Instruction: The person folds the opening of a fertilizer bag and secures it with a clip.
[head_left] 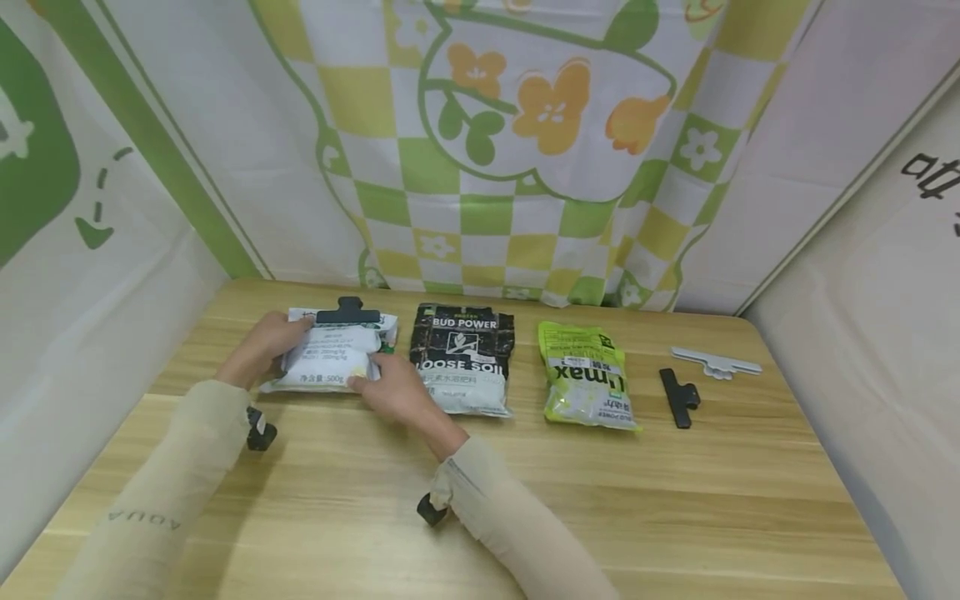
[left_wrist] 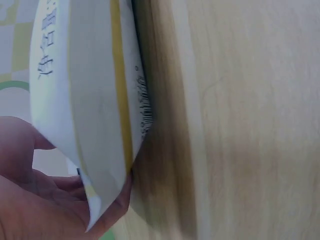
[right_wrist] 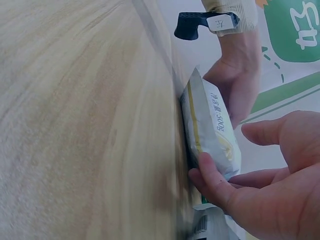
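A white 500g bag (head_left: 322, 358) lies at the left of the wooden table, its top folded over under a black bag clip (head_left: 348, 312). My left hand (head_left: 281, 337) grips its left side, thumb on the upper face and fingers beneath in the left wrist view. At the right side, my right hand (head_left: 397, 387) touches the bag's near corner with its fingers; in the right wrist view the thumb stands away from the bag (right_wrist: 215, 132). Beside this hand lies a black-and-white Bud Power loose soil bag (head_left: 465, 358).
Farther right lies a green Umax bag (head_left: 587, 379). Beyond it rest a second black bag clip (head_left: 678, 398) and a white bag clip (head_left: 716, 363). A patterned curtain (head_left: 465, 200) hangs behind the wooden table (head_left: 360, 517), with fabric walls at both sides.
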